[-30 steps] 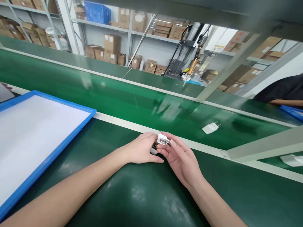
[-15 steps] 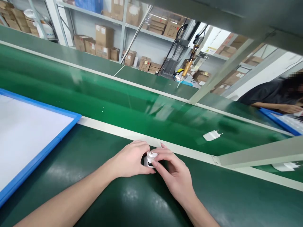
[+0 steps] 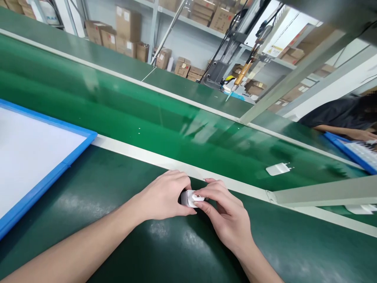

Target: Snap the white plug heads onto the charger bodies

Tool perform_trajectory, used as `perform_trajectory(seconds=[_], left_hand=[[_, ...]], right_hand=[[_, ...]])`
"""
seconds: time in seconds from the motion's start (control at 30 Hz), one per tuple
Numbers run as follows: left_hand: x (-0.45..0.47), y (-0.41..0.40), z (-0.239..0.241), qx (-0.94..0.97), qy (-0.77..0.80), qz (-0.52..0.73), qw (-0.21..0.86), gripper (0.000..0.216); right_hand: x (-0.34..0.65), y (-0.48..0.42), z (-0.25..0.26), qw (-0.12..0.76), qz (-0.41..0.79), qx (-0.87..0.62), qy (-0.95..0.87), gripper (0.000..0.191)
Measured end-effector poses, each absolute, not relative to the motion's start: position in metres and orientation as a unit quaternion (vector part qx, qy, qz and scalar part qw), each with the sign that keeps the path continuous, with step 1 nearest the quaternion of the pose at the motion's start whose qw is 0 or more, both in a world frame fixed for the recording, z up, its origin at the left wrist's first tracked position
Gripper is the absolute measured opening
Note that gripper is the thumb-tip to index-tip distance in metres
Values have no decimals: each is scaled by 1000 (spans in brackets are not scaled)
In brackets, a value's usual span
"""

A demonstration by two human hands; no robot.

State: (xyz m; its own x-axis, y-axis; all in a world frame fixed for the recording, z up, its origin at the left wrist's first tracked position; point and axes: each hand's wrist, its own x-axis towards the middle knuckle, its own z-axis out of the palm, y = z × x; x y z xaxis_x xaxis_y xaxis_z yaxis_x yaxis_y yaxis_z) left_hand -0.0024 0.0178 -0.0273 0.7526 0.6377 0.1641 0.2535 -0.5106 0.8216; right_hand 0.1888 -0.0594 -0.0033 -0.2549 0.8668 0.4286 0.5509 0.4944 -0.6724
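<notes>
My left hand [image 3: 166,195] is closed around a white charger housing [image 3: 185,199], thumb along its near side and fingers over the far side. At the housing's right end sits a white plug cover [image 3: 196,199], lined up against it. The thumb and index finger of my right hand [image 3: 231,216] pinch this cover; its pins are partly hidden by those fingers. Both hands are just above the dark green bench [image 3: 129,247]. A white two-pin charger [image 3: 277,169] lies on the green conveyor belt [image 3: 165,135], right of and beyond my hands.
A white tray with a blue rim [image 3: 60,167] lies at the left. A pale metal post [image 3: 326,193] rises at the right, with another white charger [image 3: 359,209] beyond it. Across the belt stand a machine [image 3: 224,70], shelved cardboard boxes [image 3: 128,23] and a person [image 3: 341,114].
The plug cover was tilted with a dark gap into the housing showing; now it sits straight against the housing end. The charger on the belt appears farther right; the view has shifted too.
</notes>
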Motion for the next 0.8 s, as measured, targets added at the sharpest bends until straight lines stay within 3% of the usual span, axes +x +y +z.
perform_trajectory(seconds=[0.8], left_hand=[[-3,16,-26,834,273,221,424,37]], right_hand=[[182,-60,0,394,181,-458,-776,28]])
